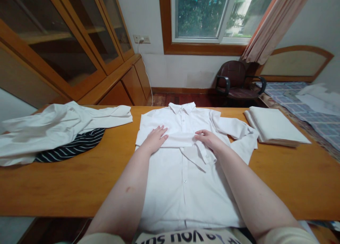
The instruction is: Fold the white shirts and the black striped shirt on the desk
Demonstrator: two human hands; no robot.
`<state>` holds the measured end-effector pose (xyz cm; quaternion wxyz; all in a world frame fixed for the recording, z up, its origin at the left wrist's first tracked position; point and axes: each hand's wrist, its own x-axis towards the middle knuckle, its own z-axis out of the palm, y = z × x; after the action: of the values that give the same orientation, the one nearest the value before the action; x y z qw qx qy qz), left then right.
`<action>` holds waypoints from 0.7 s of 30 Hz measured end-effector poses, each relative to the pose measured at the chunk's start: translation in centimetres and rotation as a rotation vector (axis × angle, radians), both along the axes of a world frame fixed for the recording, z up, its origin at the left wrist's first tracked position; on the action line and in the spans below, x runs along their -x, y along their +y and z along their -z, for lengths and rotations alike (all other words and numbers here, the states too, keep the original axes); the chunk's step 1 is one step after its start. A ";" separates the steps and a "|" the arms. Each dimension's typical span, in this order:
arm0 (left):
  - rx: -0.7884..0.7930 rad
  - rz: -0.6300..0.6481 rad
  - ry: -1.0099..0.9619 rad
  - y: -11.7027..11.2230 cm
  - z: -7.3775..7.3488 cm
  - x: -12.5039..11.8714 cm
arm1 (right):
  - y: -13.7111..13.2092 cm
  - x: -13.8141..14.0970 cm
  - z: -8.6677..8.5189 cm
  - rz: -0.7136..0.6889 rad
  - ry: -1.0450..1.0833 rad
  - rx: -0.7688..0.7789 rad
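White shirt laid out before us

It lies buttons-up on the counter. Our left grip rests flat, fingers spread, on a sleeve folded across the front; our right grip curls narrowly at that sleeve, and we cannot tell whether it pinches cloth. Left of our left grip sit a white garment and striped black fabric; right of our right grip, a white stack.

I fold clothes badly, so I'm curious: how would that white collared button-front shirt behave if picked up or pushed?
The white collared button-front shirt would probably flop, since its bent sleeve lies in soft creases. It looks light, being seemingly thin fabric. Pushed, it might bunch, as the gathered cloth across its front suggests.
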<state>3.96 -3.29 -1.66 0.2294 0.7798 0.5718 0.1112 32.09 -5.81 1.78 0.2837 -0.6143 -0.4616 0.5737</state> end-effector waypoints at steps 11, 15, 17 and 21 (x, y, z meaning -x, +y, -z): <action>0.126 0.103 0.062 -1.1 -1.7 0.1 | 0.4 -1.1 -0.1 -0.141 -0.491 -0.232; 0.120 0.124 0.121 -1.2 -1.7 -0.3 | -0.1 -0.8 -0.3 -0.192 -0.692 -0.310; 0.093 0.109 0.111 -1.1 -1.5 -0.3 | -0.4 -0.8 -0.5 -0.315 -0.781 -0.240; 0.031 0.085 0.064 -0.8 -1.2 0.0 | -0.6 -1.3 -1.3 -0.442 -0.703 -0.149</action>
<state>3.91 -4.09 -0.41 0.2276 0.8027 0.5470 0.0674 33.35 -6.44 3.07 0.0224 -0.6367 -0.6911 0.3413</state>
